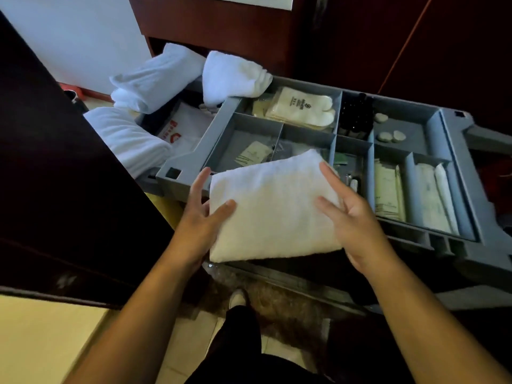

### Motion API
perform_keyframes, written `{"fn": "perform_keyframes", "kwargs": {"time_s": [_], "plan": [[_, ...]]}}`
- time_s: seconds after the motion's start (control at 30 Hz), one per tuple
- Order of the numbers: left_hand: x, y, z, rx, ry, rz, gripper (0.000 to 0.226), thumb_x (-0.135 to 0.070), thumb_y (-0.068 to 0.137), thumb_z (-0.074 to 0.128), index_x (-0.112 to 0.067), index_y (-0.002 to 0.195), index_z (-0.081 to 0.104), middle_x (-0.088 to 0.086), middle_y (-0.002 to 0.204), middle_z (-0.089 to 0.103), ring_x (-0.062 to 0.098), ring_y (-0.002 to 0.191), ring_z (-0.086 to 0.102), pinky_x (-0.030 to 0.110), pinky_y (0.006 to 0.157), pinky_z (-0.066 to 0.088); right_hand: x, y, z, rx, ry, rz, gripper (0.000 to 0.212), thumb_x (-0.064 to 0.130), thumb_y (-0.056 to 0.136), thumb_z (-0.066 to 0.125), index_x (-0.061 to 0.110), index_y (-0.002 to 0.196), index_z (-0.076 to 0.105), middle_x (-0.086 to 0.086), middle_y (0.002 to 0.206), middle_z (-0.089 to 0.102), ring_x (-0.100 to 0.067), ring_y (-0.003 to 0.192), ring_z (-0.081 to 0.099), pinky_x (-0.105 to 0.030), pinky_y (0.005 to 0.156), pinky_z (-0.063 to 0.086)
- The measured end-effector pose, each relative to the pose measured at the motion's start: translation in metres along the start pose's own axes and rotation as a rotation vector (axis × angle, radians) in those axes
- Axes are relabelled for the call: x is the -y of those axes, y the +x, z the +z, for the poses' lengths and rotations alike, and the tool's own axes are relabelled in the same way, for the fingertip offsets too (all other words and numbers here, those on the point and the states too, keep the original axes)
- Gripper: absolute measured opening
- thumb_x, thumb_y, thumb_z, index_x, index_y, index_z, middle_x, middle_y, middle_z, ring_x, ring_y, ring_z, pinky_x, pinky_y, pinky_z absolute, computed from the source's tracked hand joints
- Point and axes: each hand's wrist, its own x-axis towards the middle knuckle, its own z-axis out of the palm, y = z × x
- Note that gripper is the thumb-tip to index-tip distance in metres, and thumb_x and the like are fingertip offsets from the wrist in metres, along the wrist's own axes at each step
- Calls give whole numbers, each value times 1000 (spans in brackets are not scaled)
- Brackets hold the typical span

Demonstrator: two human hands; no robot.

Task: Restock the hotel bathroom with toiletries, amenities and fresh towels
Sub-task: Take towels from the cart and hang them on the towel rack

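A folded white towel (pixel 274 209) lies over the front rim of a grey housekeeping cart tray (pixel 188 164). My left hand (pixel 199 214) holds the towel's left edge, thumb on top and the other fingers beside and under it. My right hand (pixel 349 209) rests on the towel's right edge with its fingers straight and spread. The tray's compartments hold packed slippers (pixel 302 109), dark small bottles (pixel 354 115), round soaps (pixel 390 135), flat amenity packets (pixel 388 189) and long wrapped items (pixel 435 195).
Several more white towels (pixel 155 79) are piled at the cart's far left end beside a white bag with red print (pixel 180 128). A dark wooden door or panel (pixel 55 176) stands close on the left. Dark wood furniture (pixel 221 26) rises behind the cart.
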Motion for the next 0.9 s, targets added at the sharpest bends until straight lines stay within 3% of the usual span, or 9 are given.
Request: {"fn": "perform_keyframes", "kwargs": {"time_s": [0.17, 0.3, 0.4, 0.47, 0.57, 0.77, 0.9], "plan": [[19, -53, 19, 107, 28, 31, 55, -30, 98, 70, -57, 137, 43, -8, 133, 60, 15, 110, 70, 38, 84, 64, -43, -62, -19, -51, 132, 125, 52, 14, 102, 60, 62, 122, 65, 12, 153, 48, -12, 132, 52, -44, 114, 44], [33, -93, 33, 204, 94, 10, 49, -28, 103, 61, -46, 145, 42, -6, 136, 54, 19, 115, 66, 28, 79, 63, -61, -113, -28, -127, 99, 128, 37, 31, 101, 62, 62, 122, 62, 13, 156, 43, -12, 140, 44, -35, 114, 41], [38, -114, 42, 244, 107, -41, 44, -36, 106, 53, -44, 148, 42, -7, 138, 51, 20, 118, 63, 37, 91, 62, -75, -144, -31, -219, 49, 137, 34, 35, 101, 62, 63, 120, 59, 15, 150, 45, -11, 132, 47, -35, 109, 43], [41, -126, 46, 297, 178, -34, 44, -44, 104, 53, -46, 147, 41, -17, 136, 47, 17, 120, 60, 41, 97, 60, -83, -163, -32, -261, 28, 146, 34, 34, 102, 60, 60, 124, 59, 15, 146, 47, -9, 125, 51, -30, 101, 45], [46, -140, 52, 390, 316, 41, 53, -48, 100, 59, -48, 149, 38, -29, 131, 44, 5, 113, 60, 26, 85, 61, -91, -188, -32, -310, 30, 193, 36, 33, 105, 56, 54, 134, 58, 13, 138, 51, -5, 110, 56, -26, 85, 51], [52, -151, 56, 481, 399, 64, 49, -45, 97, 68, -60, 136, 41, -28, 132, 43, 3, 115, 56, 20, 80, 58, -98, -231, -24, -454, 22, 268, 42, 36, 107, 50, 52, 146, 48, 7, 136, 50, -16, 110, 57, -46, 95, 56], [53, -153, 47, 578, 347, 47, 53, -36, 98, 69, -54, 141, 43, -29, 125, 48, -8, 102, 61, 13, 70, 56, -104, -259, -4, -557, 42, 281, 42, 36, 107, 50, 51, 146, 48, 9, 133, 49, -13, 107, 57, -37, 85, 56]]}}
